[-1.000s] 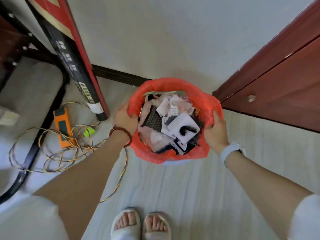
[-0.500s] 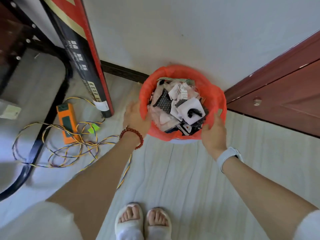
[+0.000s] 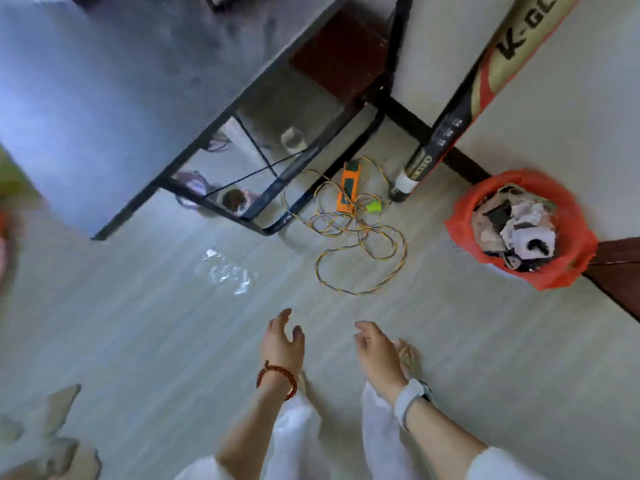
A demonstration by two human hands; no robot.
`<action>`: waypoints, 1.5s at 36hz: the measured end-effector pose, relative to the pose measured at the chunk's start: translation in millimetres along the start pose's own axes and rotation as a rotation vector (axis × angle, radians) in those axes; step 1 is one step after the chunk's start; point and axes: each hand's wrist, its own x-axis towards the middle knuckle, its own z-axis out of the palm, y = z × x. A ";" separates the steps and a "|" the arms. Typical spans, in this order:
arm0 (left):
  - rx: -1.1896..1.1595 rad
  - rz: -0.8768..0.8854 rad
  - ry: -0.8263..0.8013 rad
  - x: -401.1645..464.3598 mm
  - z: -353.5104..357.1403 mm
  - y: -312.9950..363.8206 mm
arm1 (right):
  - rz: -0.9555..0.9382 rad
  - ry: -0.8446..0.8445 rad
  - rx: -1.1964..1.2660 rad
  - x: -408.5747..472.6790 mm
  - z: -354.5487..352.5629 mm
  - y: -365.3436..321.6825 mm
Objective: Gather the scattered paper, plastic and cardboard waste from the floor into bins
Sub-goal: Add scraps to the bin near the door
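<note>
left hand: empty, fingers loosely spread, held above the floor; red bead bracelet on its wrist. right hand: empty, fingers relaxed and apart, beside the left; pale watch on its wrist. bin: lined with an orange-red bag, heaped with paper and plastic scraps, standing at the wall on the right, well apart from both hands. clear plastic wrapper: crumpled, lying on the floor ahead of the hands, left of the cable. yellow-and-blue cable: tangled loops between wrapper and bin, an orange device at its far end. black-framed table: upper left. cardboard pieces: lower left, blurred.
</note>
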 end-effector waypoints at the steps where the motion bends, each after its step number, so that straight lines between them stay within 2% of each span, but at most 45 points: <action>1: -0.021 -0.023 0.025 -3.5 -18.9 -11.3 | -0.010 -0.027 -0.038 -7.4 11.7 -10.1; 9: -0.125 -0.076 0.070 -0.7 -146.7 -112.9 | -0.153 -0.104 -0.374 -38.1 129.6 -82.2; 16: -0.075 -0.103 0.172 77.6 -204.6 -247.8 | -0.312 -0.228 -0.673 6.9 274.1 -106.1; 22: -0.016 -0.200 0.148 185.5 -154.4 -384.7 | -0.441 -0.221 -0.981 132.4 385.3 -81.8; 27: 0.064 -0.256 0.069 269.6 -75.0 -466.3 | -0.585 -0.082 -1.215 260.6 447.0 -49.6; 31: 0.166 -0.301 0.006 310.2 -20.9 -505.4 | -0.491 -0.051 -1.261 332.2 476.8 -26.1; 35: 0.227 -0.291 -0.073 319.6 9.6 -524.1 | -0.317 0.008 -1.248 366.2 485.7 -4.6; 38: 0.293 -0.260 -0.082 317.5 9.2 -527.7 | -0.414 0.138 -1.225 362.1 489.6 9.1; 40: 0.248 -0.258 -0.122 317.2 -0.2 -525.4 | -0.457 0.148 -1.271 350.6 489.5 12.8; 43: 0.070 -0.284 -0.105 310.9 -21.5 -512.0 | -0.452 0.074 -1.261 325.7 485.4 15.0; 46: -0.019 -0.202 0.041 286.9 -49.1 -489.2 | -0.484 -0.038 -1.292 278.7 476.2 11.8; 49: 0.134 -0.052 0.079 253.8 -81.3 -462.8 | -0.566 -0.191 -1.348 220.5 460.8 -0.7; 54: 0.423 0.104 -0.073 192.3 -143.2 -412.4 | -0.651 -0.392 -1.250 126.9 411.9 -42.4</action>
